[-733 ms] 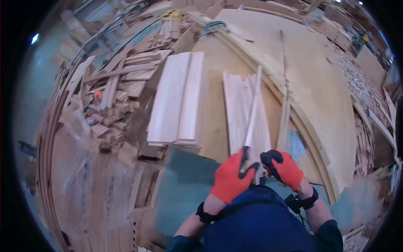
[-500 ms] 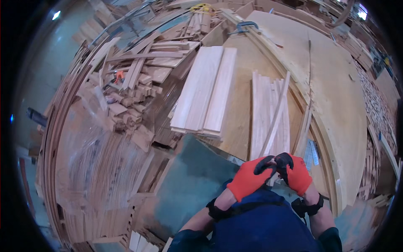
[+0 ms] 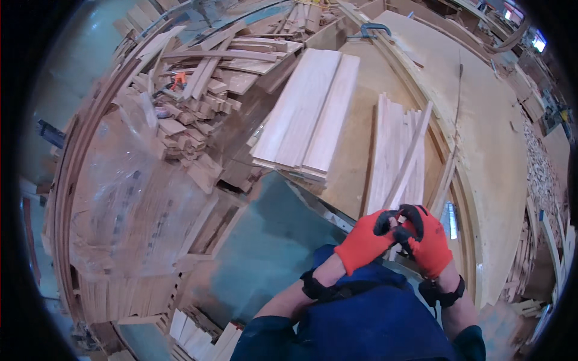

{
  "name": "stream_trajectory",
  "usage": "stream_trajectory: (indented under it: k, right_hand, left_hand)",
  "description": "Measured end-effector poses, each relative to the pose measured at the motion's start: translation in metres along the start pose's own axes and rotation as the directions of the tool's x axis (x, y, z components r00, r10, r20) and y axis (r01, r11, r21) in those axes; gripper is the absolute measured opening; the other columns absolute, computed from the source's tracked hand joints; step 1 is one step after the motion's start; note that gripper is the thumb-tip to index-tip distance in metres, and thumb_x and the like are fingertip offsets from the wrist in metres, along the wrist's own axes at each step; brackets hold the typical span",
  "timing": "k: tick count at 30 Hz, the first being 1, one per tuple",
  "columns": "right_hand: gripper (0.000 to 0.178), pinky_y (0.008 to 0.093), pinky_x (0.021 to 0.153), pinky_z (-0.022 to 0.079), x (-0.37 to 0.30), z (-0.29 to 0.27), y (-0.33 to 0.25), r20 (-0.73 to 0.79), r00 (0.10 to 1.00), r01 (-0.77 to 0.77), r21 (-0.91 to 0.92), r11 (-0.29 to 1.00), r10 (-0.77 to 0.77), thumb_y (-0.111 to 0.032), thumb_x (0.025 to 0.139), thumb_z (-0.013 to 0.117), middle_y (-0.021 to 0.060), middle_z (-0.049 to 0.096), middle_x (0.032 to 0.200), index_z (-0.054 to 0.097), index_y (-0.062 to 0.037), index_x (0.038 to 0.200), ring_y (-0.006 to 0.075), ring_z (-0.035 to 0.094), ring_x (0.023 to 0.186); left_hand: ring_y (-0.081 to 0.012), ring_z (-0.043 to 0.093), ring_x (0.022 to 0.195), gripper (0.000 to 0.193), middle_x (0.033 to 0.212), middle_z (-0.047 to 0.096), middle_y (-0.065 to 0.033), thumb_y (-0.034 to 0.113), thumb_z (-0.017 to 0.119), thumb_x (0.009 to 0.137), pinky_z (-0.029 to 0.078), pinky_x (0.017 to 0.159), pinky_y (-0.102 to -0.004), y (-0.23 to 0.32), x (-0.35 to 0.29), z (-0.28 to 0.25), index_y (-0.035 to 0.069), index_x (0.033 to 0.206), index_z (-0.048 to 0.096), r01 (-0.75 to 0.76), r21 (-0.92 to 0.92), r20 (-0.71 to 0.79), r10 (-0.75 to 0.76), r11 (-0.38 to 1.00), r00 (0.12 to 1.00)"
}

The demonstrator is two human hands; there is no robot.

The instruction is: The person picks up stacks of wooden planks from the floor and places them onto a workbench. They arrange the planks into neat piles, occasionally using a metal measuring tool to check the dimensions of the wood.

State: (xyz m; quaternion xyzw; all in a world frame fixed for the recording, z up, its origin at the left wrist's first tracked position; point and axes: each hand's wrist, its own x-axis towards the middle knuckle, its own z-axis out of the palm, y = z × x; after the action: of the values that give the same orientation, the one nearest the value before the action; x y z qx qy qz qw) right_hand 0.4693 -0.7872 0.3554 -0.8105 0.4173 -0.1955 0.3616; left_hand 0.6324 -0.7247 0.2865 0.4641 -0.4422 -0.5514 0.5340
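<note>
At the near edge of the workbench [image 3: 481,150], the left hand [image 3: 367,240] and the right hand [image 3: 428,240], both in orange gloves with black fingertips, meet with fingers curled tight around the near end of a thin wooden strip [image 3: 409,157]. From that shared grip the strip runs away over a stack of pale slats [image 3: 391,144], beside a pile of wider boards [image 3: 307,114].

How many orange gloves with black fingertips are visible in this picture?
2. The left hand wears one, the right hand wears the other; both meet at the near end of a thin wooden strip. No other gloves show.
</note>
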Motion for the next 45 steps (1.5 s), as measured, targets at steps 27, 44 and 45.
stream_trajectory:
  k: [27, 44, 45]
  right_hand:
    - [0.026, 0.0310, 0.069, 0.048, 0.060, -0.032, 0.085, 0.200, 0.950, -0.227, -0.090, 0.970, 0.241, -0.012, 0.091, 0.055, 0.0079, 0.065, 0.081, 0.069, -0.0020, 0.110, 0.0148, 0.055, 0.072]
    - [0.039, 0.0343, 0.077, 0.051, 0.061, -0.022, 0.104, 0.320, 0.935, -0.195, 0.109, 0.975, 0.152, -0.010, 0.088, 0.054, 0.0135, 0.068, 0.091, 0.066, -0.0083, 0.124, 0.0212, 0.062, 0.079]
    - [0.038, 0.0345, 0.077, 0.051, 0.062, -0.023, 0.099, 0.327, 0.930, -0.207, 0.094, 0.974, 0.167, -0.010, 0.088, 0.054, 0.0135, 0.068, 0.091, 0.066, -0.0084, 0.124, 0.0216, 0.062, 0.079]
  left_hand:
    - [-0.0120, 0.064, 0.062, 0.024, 0.084, 0.071, -0.0058, 0.029, 0.064, 0.098, 0.048, 0.050, -0.0248, -0.047, 0.085, -0.033, 0.007, 0.109, 0.067, 0.321, -0.334, -0.143, -0.384, 0.886, 0.912]
    - [-0.0112, 0.057, 0.055, 0.021, 0.075, 0.066, -0.0027, 0.029, 0.064, 0.098, 0.041, 0.046, -0.0222, -0.054, 0.089, -0.039, 0.009, 0.101, 0.068, 0.409, -0.382, -0.062, -0.464, 0.829, 0.883]
    - [-0.0113, 0.057, 0.055, 0.021, 0.076, 0.066, -0.0028, 0.029, 0.064, 0.098, 0.041, 0.046, -0.0223, -0.054, 0.088, -0.039, 0.009, 0.101, 0.068, 0.406, -0.383, -0.058, -0.461, 0.830, 0.886]
